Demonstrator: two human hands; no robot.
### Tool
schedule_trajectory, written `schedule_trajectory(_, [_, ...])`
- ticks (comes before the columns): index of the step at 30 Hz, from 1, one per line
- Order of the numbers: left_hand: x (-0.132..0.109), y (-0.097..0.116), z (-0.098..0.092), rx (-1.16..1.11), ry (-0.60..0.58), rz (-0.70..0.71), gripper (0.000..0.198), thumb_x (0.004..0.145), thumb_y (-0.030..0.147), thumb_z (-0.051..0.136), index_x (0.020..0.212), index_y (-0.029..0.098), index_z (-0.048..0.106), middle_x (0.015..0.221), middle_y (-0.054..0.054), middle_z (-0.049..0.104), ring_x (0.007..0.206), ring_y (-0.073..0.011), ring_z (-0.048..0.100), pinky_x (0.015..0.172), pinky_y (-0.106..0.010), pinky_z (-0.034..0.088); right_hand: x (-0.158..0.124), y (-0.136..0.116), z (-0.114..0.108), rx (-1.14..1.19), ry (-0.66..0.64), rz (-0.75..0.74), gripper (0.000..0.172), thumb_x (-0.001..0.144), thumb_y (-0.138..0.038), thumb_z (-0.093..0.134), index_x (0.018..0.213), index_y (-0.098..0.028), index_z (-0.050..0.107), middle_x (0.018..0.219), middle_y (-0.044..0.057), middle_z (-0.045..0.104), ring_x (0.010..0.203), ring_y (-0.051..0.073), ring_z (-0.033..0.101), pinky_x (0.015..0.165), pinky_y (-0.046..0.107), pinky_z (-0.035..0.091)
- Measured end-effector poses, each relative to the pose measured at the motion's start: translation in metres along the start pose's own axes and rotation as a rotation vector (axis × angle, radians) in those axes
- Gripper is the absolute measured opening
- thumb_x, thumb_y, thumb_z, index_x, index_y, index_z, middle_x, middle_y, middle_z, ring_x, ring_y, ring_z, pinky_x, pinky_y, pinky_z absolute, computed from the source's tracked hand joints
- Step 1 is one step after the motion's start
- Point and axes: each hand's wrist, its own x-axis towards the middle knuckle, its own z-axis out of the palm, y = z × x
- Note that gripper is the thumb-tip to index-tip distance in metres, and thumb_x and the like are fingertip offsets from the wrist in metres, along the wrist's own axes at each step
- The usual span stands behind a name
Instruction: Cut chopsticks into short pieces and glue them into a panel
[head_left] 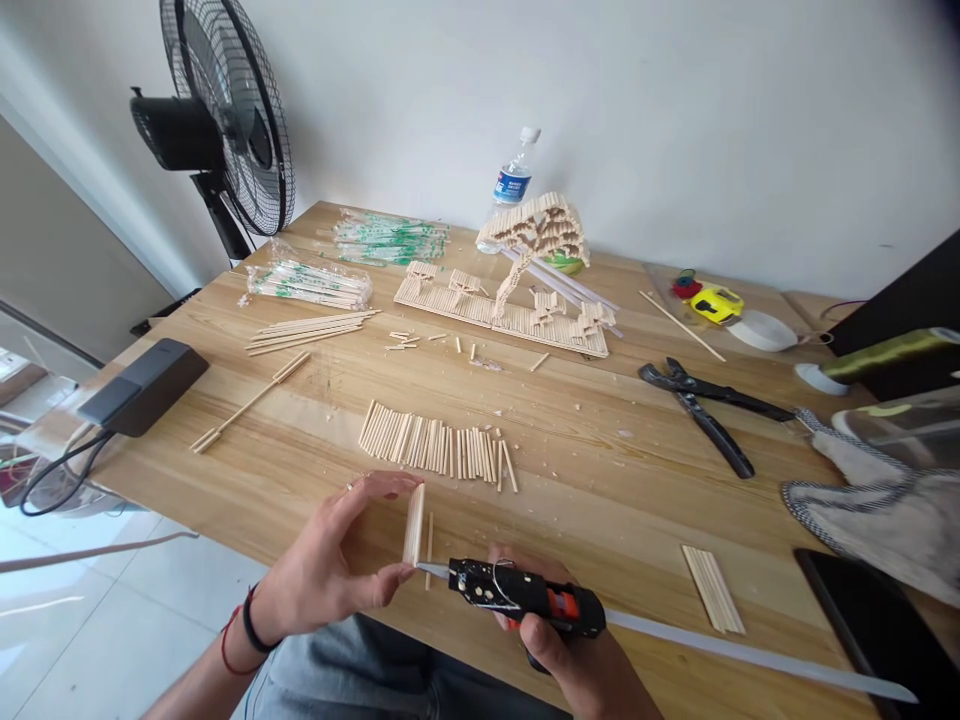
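Between thumb and fingers my left hand (330, 550) pinches a small panel of wooden sticks (414, 525) by its two ends, held up off the table. My right hand (559, 640) grips a black glue gun (517, 592), its nozzle at the lower end of the panel. A long white glue stick (750, 650) sticks out of the gun's back. One loose stick (430, 540) lies beside the panel. Just beyond my hands is a row of short cut sticks (439, 445) of uneven lengths. Another flat stick panel (712, 590) lies to the right.
A stick model with a tree shape (502, 305) stands at the back before a water bottle (512, 185). Black cutting pliers (697, 400), a yellow tape measure (716, 304), a cloth (885, 490) and a phone-like black slab (862, 620) lie right. Bagged sticks (307, 280), a power brick (146, 385) and fan (225, 120) are left.
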Motion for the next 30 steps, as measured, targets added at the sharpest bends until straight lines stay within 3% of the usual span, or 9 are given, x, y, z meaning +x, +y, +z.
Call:
schedule_trajectory(14, [-0.002,-0.001,0.0,-0.002,-0.009,-0.001,0.057,0.092,0.034,0.081,0.142,0.029,0.054,0.145,-0.011,0.068,0.135,-0.0308,0.065,0.112,-0.047,0.055,-0.002,0.005,0.0,0.004,-0.008,0.033,0.066,0.089,-0.089,0.048,0.079,-0.027,0.07,0.075,0.007,0.068,0.084,0.033,0.073,0.073,0.045,0.063])
schedule_trajectory(22, [-0.003,-0.003,0.001,0.021,0.007,0.007,0.06,0.089,0.034,0.082,0.143,0.03,0.056,0.142,-0.01,0.071,0.132,-0.0314,0.068,0.11,-0.047,0.057,-0.008,0.016,0.002,0.05,0.063,0.044,0.07,0.089,-0.087,0.054,0.12,-0.027,0.074,0.078,0.008,0.074,0.078,0.032,0.074,0.072,0.048,0.065])
schedule_trajectory(30, [-0.004,-0.001,-0.002,0.043,-0.036,-0.013,0.062,0.089,0.032,0.082,0.144,0.03,0.056,0.144,-0.01,0.07,0.131,-0.031,0.069,0.11,-0.044,0.057,-0.009,0.021,0.003,0.035,0.063,0.042,0.071,0.09,-0.086,0.053,0.127,-0.029,0.073,0.081,0.007,0.074,0.083,0.034,0.075,0.082,0.051,0.065])
